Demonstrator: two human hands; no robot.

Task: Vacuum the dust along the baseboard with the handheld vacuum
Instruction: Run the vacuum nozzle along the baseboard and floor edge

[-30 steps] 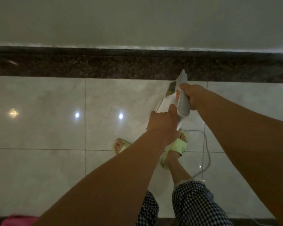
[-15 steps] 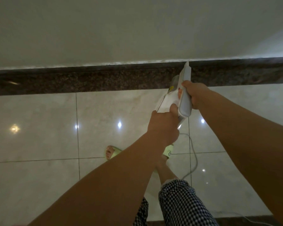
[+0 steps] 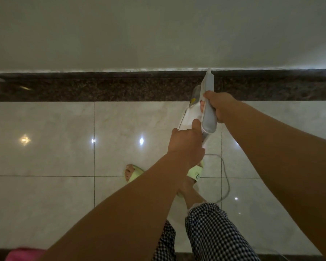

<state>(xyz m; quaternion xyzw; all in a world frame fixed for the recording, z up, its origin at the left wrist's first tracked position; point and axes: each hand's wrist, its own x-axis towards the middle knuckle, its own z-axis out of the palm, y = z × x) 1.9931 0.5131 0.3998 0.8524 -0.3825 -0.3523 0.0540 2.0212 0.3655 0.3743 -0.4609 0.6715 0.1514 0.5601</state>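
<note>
Right hand (image 3: 221, 108) gripping handheld vacuum (image 3: 207, 110) handle; left hand (image 3: 185, 146) clasping its rear body; nozzle pointing at dark granite baseboard (image 3: 102, 87).

1. Both your arms are bare and reach forward and down, side by side.
2. Your left arm comes up from the bottom of the view. Your left hand (image 3: 185, 144) is a fist with its back facing you, and it grips the back end of the handheld vacuum (image 3: 208, 117).
3. Your right arm comes in from the right side. Your right hand (image 3: 219, 106) is farther forward, with its fingers curled round the grey handle.
4. Your two hands are close together but do not touch.
5. Your legs and feet show below your arms.
</note>
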